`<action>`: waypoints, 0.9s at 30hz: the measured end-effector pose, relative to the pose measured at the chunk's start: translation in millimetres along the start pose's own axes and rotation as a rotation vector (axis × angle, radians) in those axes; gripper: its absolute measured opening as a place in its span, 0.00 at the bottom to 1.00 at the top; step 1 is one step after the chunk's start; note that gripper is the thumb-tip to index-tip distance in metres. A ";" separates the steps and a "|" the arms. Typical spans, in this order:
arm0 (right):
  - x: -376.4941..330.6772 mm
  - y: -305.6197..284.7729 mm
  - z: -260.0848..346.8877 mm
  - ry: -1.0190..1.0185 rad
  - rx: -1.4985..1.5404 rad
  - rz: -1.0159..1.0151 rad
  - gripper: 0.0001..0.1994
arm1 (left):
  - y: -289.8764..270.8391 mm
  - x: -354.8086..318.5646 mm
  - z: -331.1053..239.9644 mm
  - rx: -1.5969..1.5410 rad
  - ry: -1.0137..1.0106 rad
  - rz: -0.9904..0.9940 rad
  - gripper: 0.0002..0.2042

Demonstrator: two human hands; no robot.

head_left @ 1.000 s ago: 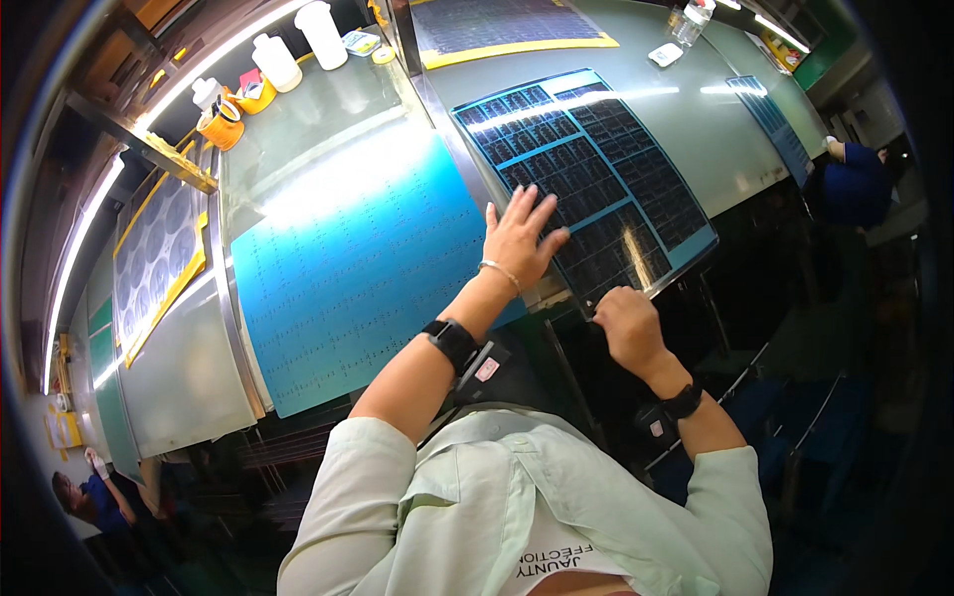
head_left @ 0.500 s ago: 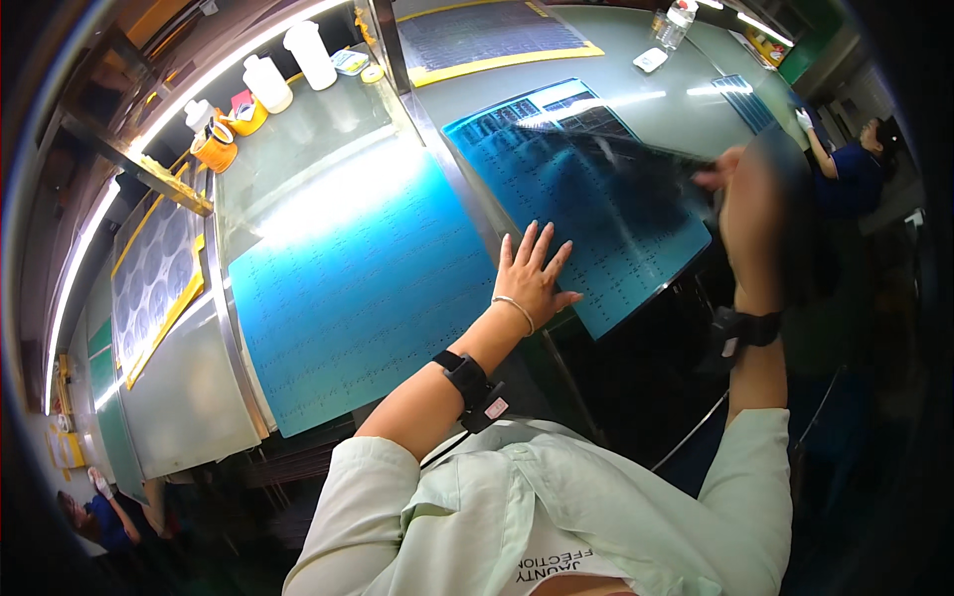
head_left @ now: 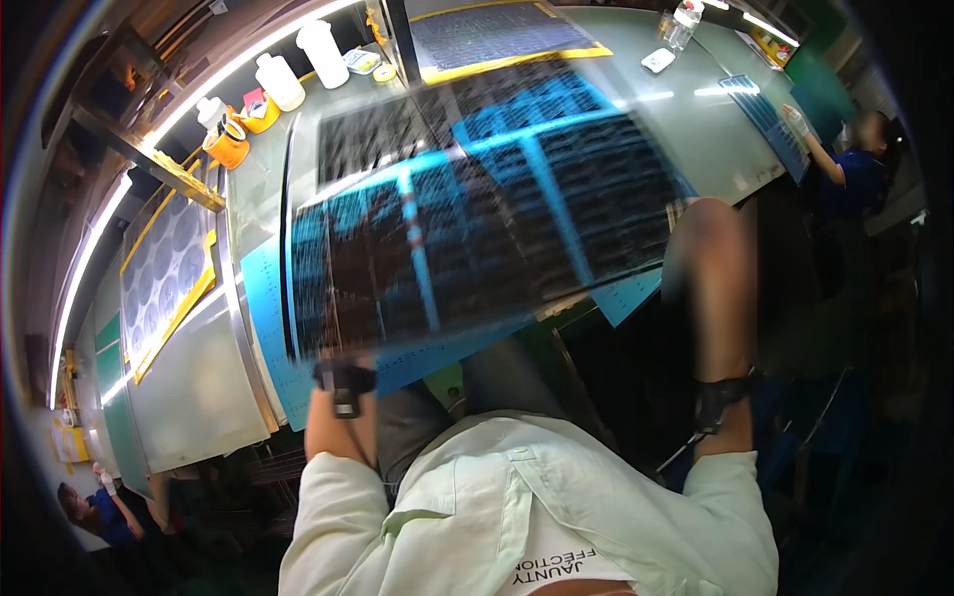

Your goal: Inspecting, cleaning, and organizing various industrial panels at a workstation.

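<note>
A large dark see-through film sheet [head_left: 497, 214] with rows of printed pattern hangs smeared by motion in front of me. It spans from my left forearm to my right hand [head_left: 708, 223], which is blurred but grips its right edge. My left hand is hidden behind the film's lower left corner; only the wrist with a black band [head_left: 345, 382] shows below it. Beneath the film, a blue sheet [head_left: 263, 288] with small dark marks lies on the left glass table. Another blue sheet [head_left: 628, 295] pokes out under the film on the right.
White bottles [head_left: 323, 55] and orange tape rolls [head_left: 227, 144] stand at the back left. A yellow-edged patterned panel [head_left: 507, 40] lies at the far side. Clear bottles [head_left: 684, 25] stand at the far right. A co-worker [head_left: 860, 169] handles a blue sheet at right.
The dark film has swung left from the right-hand sheet and now covers much of both tables. My left hand has left the blue sheet's edge and moved left, behind the film.
</note>
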State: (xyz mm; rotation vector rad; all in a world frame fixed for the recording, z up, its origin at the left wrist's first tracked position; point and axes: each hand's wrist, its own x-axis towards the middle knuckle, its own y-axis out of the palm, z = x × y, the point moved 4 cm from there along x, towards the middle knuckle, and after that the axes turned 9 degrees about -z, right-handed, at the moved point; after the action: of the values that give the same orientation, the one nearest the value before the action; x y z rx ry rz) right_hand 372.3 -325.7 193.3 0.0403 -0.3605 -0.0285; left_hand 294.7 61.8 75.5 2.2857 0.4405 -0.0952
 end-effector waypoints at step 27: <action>-117.0 110.6 -104.1 0.148 -0.634 0.336 0.08 | -209.6 -90.2 -167.1 1.005 0.283 -0.765 0.11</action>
State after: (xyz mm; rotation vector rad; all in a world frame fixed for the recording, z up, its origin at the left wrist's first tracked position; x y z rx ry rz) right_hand 301.9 -207.5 59.7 -0.6425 -0.1944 0.1920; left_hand 126.7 288.9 61.9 2.9352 1.7123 -0.4616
